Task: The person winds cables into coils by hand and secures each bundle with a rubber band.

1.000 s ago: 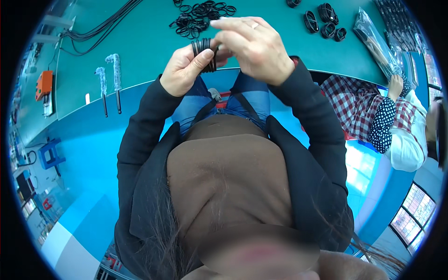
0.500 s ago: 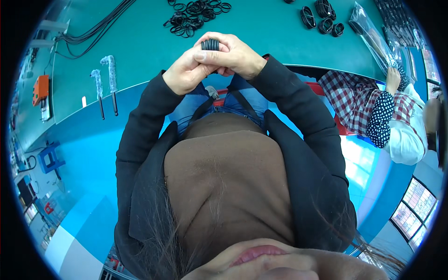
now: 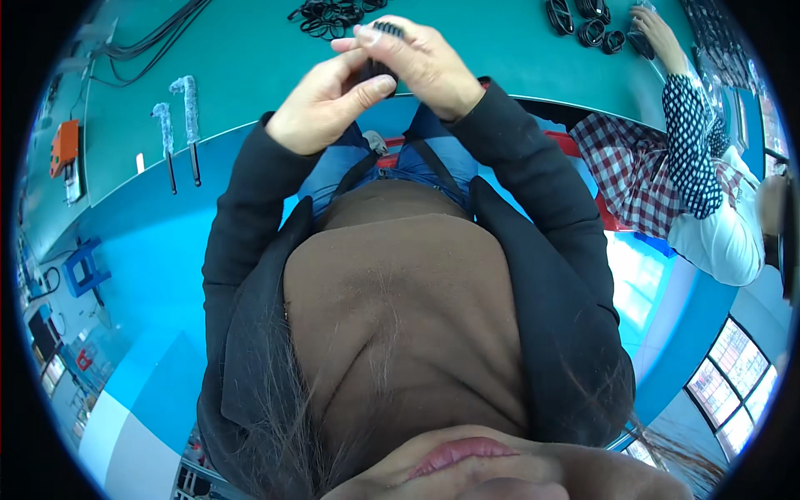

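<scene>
Above my lap, at the table's near edge, a black ridged coil (image 3: 388, 30) sits in my hands; whether it is wound cable or stacked rings I cannot tell. My right hand (image 3: 429, 67) is closed on it, thumb across the front. My left hand (image 3: 321, 104) curls around its lower left side, thumb by the dark lower part and fingers partly hidden behind. Just beyond lies a loose pile of thin black rings (image 3: 327, 18) on the green table (image 3: 258, 62).
Several coiled black cables (image 3: 592, 33) lie at the far right, near a co-worker's hand (image 3: 658, 37). To the left are two plastic-wrapped tools with black handles (image 3: 195, 164), long black cables (image 3: 158, 50) and an orange device (image 3: 64, 148).
My hands have moved up and farther over the table, and my left hand has loosened from its clasp around the right. The co-worker's arm has reached forward across the table.
</scene>
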The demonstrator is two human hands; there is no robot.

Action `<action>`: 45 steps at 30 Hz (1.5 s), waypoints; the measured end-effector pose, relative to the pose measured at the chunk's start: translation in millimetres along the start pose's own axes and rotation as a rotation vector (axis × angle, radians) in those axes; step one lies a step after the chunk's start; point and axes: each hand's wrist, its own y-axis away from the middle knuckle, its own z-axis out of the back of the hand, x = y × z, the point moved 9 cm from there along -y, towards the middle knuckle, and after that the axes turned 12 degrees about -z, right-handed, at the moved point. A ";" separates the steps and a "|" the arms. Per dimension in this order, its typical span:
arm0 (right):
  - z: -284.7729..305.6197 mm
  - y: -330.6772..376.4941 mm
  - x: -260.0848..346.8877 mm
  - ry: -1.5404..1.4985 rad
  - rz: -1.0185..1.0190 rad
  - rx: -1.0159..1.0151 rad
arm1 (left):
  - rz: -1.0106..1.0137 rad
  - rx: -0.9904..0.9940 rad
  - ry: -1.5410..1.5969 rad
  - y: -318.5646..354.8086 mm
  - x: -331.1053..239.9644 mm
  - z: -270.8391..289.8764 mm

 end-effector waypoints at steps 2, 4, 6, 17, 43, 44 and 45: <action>-1.0 1.2 -2.8 0.094 -0.028 -0.076 | -0.005 -0.065 0.185 3.4 4.9 -5.3; -2.9 1.8 0.7 0.188 0.006 -0.097 | 0.013 -0.045 0.164 6.1 9.8 -7.7; -1.9 2.7 3.7 0.279 0.037 -0.119 | 0.025 -0.017 0.154 8.5 12.1 -8.8; 12.3 -16.7 1.4 0.332 0.095 -0.055 | 0.098 -0.057 0.224 14.4 32.4 4.3; 70.8 -21.8 -24.9 -0.057 -0.197 -0.026 | -0.086 -0.197 0.532 -35.8 46.1 41.1; 61.4 -20.4 -25.0 -0.271 -0.196 0.072 | -0.053 -0.186 0.536 -35.0 49.6 41.2; 57.9 -18.9 -27.5 -0.481 -0.220 0.091 | -0.075 -0.180 0.624 -35.8 49.2 40.2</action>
